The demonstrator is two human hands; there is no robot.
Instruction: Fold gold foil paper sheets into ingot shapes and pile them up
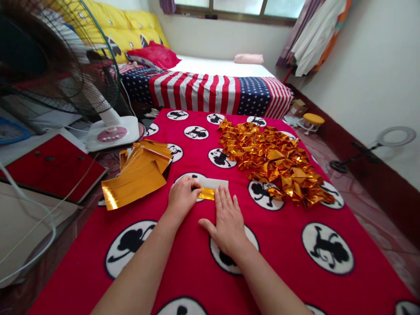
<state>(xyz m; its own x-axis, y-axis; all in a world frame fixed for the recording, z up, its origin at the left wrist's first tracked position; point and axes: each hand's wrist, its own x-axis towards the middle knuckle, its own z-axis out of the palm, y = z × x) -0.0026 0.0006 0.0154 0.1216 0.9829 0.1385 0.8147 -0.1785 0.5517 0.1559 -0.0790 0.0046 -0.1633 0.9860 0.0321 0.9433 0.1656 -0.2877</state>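
Note:
A sheet of gold foil paper [207,193], partly folded over, lies on the red cloth in front of me, with its pale back showing along the far side. My left hand [184,192] is closed at its left end, thumb and fingers pinching the fold. Flat on the right end rests my right hand [228,218], fingers stretched out and thumb apart. To the left is a fanned stack of flat gold foil sheets [134,186]. Many folded, crinkled gold foil pieces [272,155] are heaped on the right.
The red cloth [275,253] with round monkey prints covers the table. An electric fan [111,131] stands at the left beside a red-topped box [55,162]. Behind are a bed [210,89] and a window. A yellow stool [313,119] and a ring-light stand [374,151] are on the right.

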